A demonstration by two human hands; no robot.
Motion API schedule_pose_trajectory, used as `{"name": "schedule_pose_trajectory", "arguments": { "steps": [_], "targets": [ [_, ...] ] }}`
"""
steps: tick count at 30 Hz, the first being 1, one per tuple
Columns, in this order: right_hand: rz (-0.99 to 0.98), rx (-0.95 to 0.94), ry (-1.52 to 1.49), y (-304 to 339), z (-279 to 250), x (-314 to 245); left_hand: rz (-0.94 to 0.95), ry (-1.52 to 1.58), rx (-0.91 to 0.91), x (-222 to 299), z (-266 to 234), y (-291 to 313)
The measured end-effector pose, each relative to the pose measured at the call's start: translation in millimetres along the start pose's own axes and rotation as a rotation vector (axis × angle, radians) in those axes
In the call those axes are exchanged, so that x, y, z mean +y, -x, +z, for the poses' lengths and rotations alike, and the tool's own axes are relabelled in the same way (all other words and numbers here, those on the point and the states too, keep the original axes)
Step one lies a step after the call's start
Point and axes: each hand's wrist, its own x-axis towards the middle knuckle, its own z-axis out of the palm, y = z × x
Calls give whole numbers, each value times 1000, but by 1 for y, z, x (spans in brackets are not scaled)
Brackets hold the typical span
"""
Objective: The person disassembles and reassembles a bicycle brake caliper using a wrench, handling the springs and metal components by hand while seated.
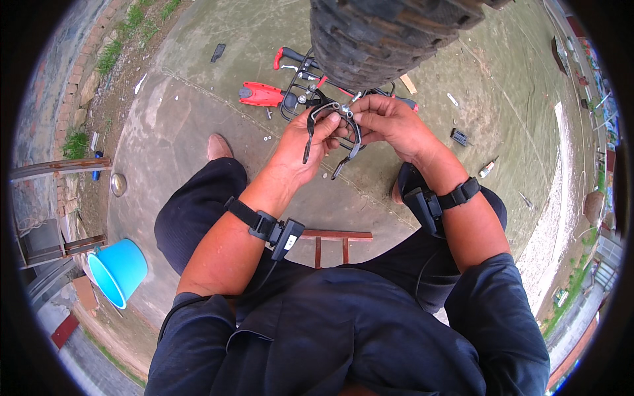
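Head view: left hand [306, 144], right hand [395, 129] both grip bracket [358, 140] near tyre [389, 46]; bolt [345, 109] seemingly in; mounting likely pending.

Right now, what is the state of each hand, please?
Left hand: closed, holding the black forked part.
Right hand: closed, holding the same part near its silver bolt.

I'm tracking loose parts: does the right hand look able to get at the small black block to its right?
Probably yes, with a lean: nothing visible stands between the right hand and the small black block, though that hand would first have to release the curved bracket.
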Motion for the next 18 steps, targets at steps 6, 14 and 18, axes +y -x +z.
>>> {"name": "schedule_pose_trajectory", "arguments": {
  "steps": [6, 14, 18],
  "targets": [
    [3, 2, 22, -1, 0, 1, -7, 2, 5, 1, 1, 1],
    [2, -6, 45, -3, 1, 3, -17, 1, 3, -1, -2, 0],
    [-36, -13, 93, -4, 2, 4, -35, -5, 22, -2, -2, 0]
  ]
}}
